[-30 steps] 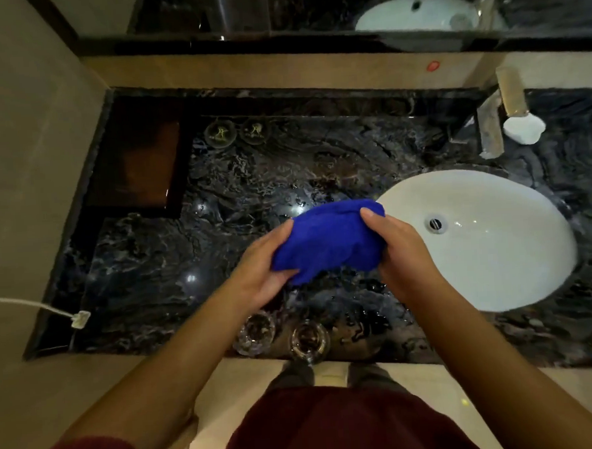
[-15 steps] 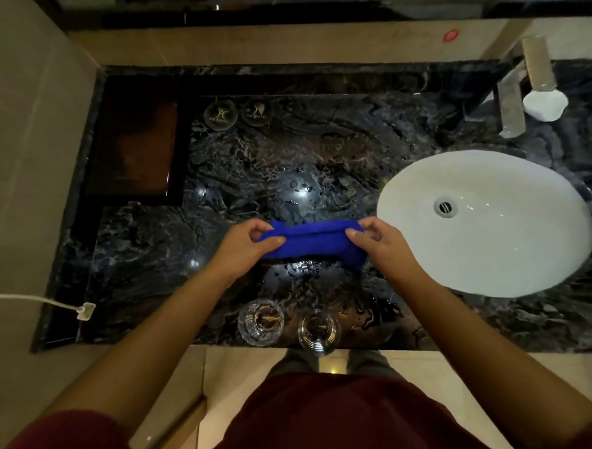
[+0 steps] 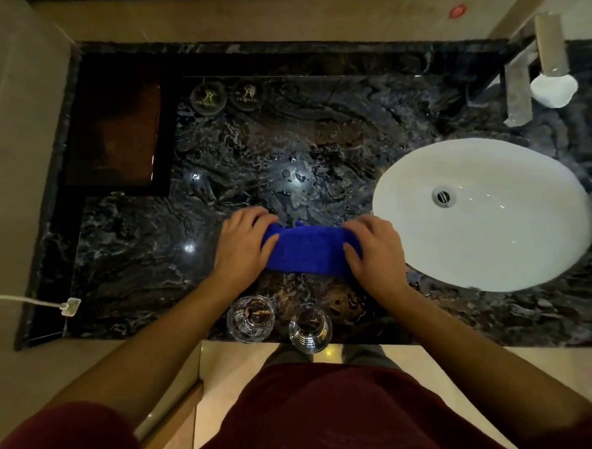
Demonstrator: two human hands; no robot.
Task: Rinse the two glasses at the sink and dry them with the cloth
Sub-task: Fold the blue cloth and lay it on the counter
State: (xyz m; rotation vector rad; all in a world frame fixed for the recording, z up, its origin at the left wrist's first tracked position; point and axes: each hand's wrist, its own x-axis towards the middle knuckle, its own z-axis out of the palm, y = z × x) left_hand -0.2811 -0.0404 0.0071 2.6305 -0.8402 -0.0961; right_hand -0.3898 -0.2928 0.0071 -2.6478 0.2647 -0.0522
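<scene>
While both glasses, left glass and right glass, stand upright at the counter's front edge, left hand and right hand grip the folded cloth's ends beside the sink; drying appears finished or near its end.

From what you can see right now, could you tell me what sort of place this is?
Most likely a hotel bathroom vanity: a white oval basin sunk in dark marble counter, faucet behind it.
</scene>
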